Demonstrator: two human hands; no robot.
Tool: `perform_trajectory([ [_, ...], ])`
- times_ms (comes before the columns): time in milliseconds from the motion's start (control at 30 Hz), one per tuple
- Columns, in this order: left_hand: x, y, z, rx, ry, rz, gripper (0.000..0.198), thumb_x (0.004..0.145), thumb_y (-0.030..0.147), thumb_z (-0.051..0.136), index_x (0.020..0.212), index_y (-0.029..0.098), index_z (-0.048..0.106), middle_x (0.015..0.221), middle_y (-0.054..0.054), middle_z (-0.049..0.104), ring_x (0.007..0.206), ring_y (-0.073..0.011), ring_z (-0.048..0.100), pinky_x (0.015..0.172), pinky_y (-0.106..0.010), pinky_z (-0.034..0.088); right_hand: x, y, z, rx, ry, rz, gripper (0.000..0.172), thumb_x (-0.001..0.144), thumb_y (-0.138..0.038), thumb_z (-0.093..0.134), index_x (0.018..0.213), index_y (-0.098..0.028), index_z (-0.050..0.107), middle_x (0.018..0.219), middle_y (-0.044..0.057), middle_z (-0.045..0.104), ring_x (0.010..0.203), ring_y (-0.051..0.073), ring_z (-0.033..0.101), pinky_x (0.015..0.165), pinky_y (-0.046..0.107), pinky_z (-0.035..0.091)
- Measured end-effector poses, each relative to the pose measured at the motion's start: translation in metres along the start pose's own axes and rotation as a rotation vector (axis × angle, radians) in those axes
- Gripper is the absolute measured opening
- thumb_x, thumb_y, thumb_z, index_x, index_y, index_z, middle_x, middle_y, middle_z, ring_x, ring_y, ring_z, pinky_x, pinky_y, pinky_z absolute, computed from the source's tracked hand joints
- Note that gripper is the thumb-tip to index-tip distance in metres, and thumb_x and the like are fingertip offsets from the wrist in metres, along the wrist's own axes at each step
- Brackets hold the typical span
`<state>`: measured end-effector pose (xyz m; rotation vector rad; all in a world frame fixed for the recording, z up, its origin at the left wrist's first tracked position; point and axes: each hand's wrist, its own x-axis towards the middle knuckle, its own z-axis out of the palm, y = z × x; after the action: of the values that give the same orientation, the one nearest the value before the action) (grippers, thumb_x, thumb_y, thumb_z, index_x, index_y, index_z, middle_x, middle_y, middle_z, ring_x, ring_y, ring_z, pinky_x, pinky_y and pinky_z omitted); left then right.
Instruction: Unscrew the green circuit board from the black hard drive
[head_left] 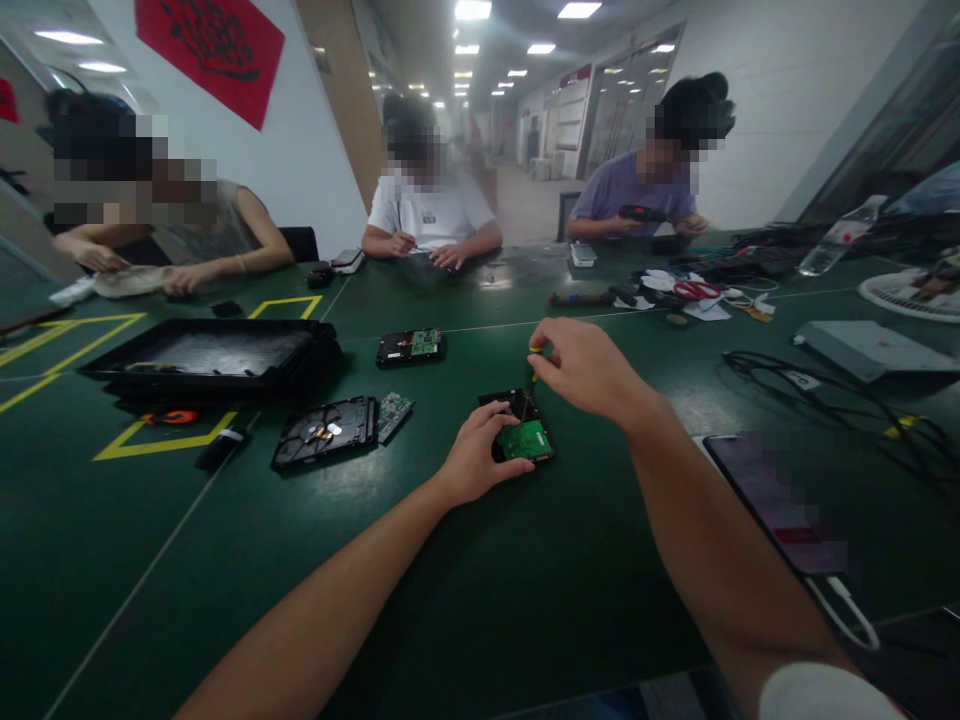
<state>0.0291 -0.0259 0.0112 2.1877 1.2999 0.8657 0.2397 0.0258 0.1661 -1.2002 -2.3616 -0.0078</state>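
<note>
A black hard drive (541, 452) with a green circuit board lies on the table in front of me. My left hand (476, 450) steadies it, the thumb along its near edge and the fingers over its left and far side. My right hand (589, 365) pinches the yellow and dark handle of a screwdriver (531, 376) above the drive. The screwdriver stands nearly upright, its shaft pointing down at the board; the exact spot its tip meets is too small to make out.
Left of my hands lie an opened hard drive (324, 432), a loose circuit board (394, 416) and another hard drive (409, 347). Beyond them stands a black tray (202, 355). On the right are a phone (772, 500), black cables (825, 395) and a grey metal box (874, 350). Several people sit opposite.
</note>
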Motion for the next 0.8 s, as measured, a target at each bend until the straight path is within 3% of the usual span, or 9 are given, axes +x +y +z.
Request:
perform_trajectory([
  [333, 0.0005, 0.0016, 0.0001, 0.004, -0.003, -0.014, 0.063, 0.079, 0.050, 0.088, 0.133, 0.027, 0.063, 0.159, -0.013, 0.050, 0.152, -0.0372, 0.043, 0.125, -0.060, 0.035, 0.0004, -0.0015, -0.0004, 0.003, -0.017, -0.013, 0.007, 0.094, -0.023, 0.063, 0.100, -0.020, 0.064, 0.096, 0.007, 0.071, 0.077, 0.020, 0.061, 0.076, 0.033, 0.042],
  [667, 0.0006, 0.0000, 0.0006, 0.001, 0.004, 0.001, 0.063, 0.079, 0.050, 0.087, 0.132, 0.026, 0.064, 0.158, -0.013, 0.050, 0.151, -0.0363, 0.044, 0.125, -0.057, 0.037, 0.0005, -0.0006, 0.0002, 0.009, -0.032, -0.020, 0.014, 0.093, -0.021, 0.064, 0.106, -0.019, 0.068, 0.107, 0.011, 0.073, 0.099, 0.026, 0.066, 0.089, 0.036, 0.045],
  [800, 0.0003, -0.0002, 0.0007, 0.001, 0.004, 0.000, 0.063, 0.079, 0.050, 0.087, 0.132, 0.026, 0.064, 0.158, -0.013, 0.050, 0.151, -0.0361, 0.044, 0.125, -0.058, 0.037, 0.0007, 0.0014, 0.0009, 0.004, -0.024, -0.016, 0.011, 0.093, -0.021, 0.065, 0.103, -0.019, 0.067, 0.103, 0.009, 0.073, 0.088, 0.023, 0.065, 0.084, 0.034, 0.045],
])
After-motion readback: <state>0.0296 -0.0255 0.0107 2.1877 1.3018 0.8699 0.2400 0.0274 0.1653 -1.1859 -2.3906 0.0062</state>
